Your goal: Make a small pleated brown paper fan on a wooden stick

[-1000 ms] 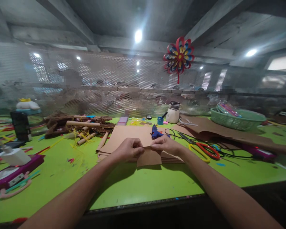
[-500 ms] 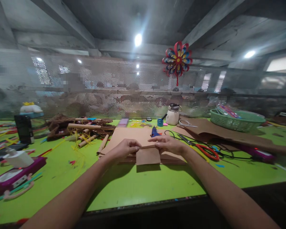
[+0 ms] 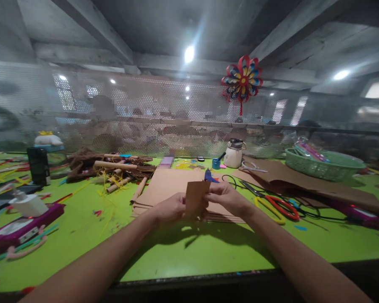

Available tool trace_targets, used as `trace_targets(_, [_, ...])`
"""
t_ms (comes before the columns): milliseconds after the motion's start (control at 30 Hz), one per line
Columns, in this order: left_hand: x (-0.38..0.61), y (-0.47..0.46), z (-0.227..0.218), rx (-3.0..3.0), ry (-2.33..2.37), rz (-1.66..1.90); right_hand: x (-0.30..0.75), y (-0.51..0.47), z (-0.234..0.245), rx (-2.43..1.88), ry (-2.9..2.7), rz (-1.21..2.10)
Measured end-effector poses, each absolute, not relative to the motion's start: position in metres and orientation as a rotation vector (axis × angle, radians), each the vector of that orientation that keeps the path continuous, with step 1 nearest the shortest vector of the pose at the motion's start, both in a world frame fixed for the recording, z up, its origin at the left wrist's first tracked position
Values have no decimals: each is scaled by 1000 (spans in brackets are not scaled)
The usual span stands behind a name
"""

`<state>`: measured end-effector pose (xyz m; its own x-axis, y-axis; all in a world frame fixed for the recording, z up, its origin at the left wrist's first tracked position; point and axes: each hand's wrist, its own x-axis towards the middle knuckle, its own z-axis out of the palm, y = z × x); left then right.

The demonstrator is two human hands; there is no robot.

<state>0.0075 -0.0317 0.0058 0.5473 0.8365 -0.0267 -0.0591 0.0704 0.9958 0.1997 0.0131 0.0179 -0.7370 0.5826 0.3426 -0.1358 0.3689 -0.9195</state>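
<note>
Holding the brown card piece (image 3: 196,197) between them, both hands now keep it upright in the air, just above the front edge of the stack of brown sheets (image 3: 164,185) on the green table (image 3: 183,252). The left hand (image 3: 169,209) is closed on the lower left side of the piece. The right hand (image 3: 228,198) pinches its right edge near the top.

Half a second ago the same piece lay flat on the stack, hanging a little over its front edge, and the fingertips of both hands pressed along its top edge. So the piece has left the stack and has turned from lying to standing. In my judgement the pressing on the surface is finished, and the work goes on in the hands.

The blue glue gun (image 3: 210,176) lies just behind the piece and the scissors (image 3: 276,206) lie near the right hand, both untouched as before. The head has also turned a little, so the pinwheel (image 3: 242,80) appears slightly more to the right.
</note>
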Motion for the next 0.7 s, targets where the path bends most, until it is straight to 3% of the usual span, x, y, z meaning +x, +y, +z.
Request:
trace_targets(200, [-3, -18, 13, 1305, 963, 1093, 203, 14, 18, -515, -2166, 1370])
trace_targets(433, [9, -25, 12, 1828, 1139, 962, 198, 19, 8, -717, -2325, 1059])
trace_targets(700, [5, -21, 11, 1806, 1200, 1121, 196, 28, 1, -696, -1944, 1216])
